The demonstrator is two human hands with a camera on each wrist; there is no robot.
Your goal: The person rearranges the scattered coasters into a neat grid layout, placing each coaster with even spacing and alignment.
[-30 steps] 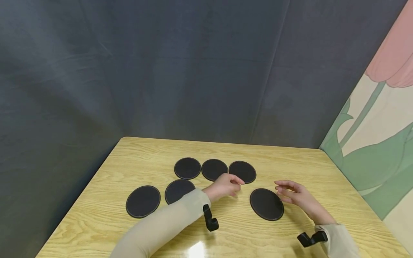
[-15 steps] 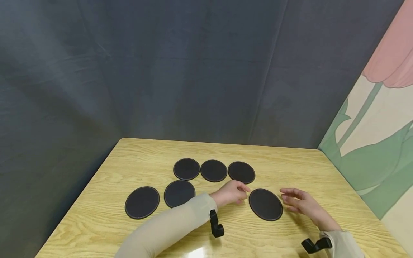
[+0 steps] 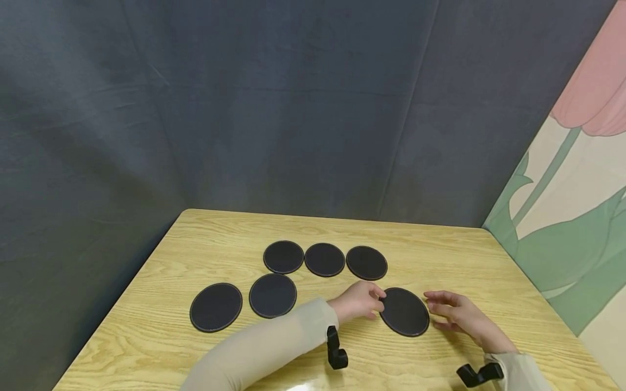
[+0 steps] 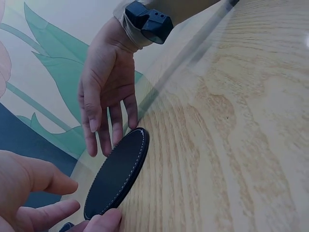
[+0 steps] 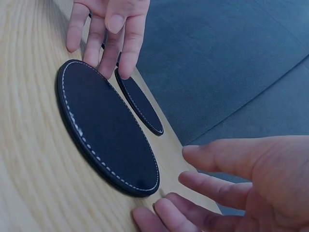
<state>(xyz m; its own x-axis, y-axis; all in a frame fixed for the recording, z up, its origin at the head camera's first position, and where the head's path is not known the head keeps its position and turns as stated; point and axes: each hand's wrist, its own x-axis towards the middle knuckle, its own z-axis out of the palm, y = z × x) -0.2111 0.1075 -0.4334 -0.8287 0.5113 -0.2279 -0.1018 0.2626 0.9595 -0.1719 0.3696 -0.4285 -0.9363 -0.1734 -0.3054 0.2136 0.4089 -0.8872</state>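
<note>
A round black coaster (image 3: 404,312) with pale stitching round its rim lies flat on the wooden table between the hands. My left hand (image 3: 360,300) is at its left edge, fingers loosely bent; in the left wrist view a fingertip (image 4: 107,220) meets or nearly meets the rim. Off the coaster's right edge is my right hand (image 3: 464,317), its fingers spread and relaxed. The right wrist view shows the coaster (image 5: 108,128) flat, with the right fingers (image 5: 215,186) beside its lower end. Neither hand grips it.
Three black coasters form a back row: left (image 3: 283,257), middle (image 3: 325,259), right (image 3: 367,263). Two more, one (image 3: 273,295) nearer the middle and one (image 3: 216,307) farther left, lie in front. A dark curtain (image 3: 293,108) hangs behind the table (image 3: 161,347).
My left hand has moved right and nearer, from by the back row to the front coaster's left edge. My right hand has shifted slightly nearer. The coasters stay in place.
</note>
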